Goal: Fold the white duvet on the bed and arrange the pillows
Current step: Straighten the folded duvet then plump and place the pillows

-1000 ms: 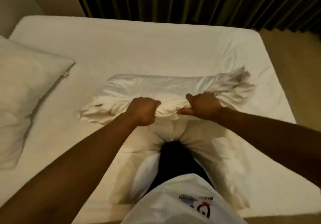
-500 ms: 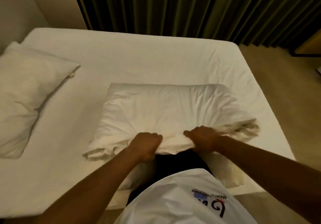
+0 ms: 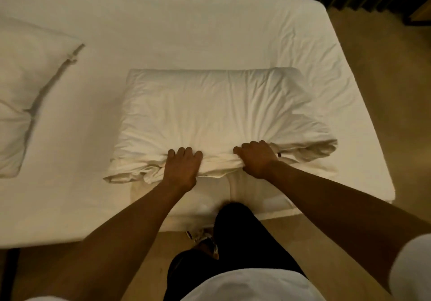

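The white duvet lies as a compact, thick rectangle near the middle of the bed, closer to the near edge, where a lower layer hangs slightly over the side. The folding looks nearly finished: the bundle is squared on its far side, but the near edge is bunched and ragged, so it probably needs tucking and smoothing. The left hand is clenched on the gathered near edge of the duvet, and the right hand grips the same edge just beside it. One pillow rests at the left edge of the bed, well apart from the duvet, lying askew; arranging pillows appears not yet done. No containers are visible here.
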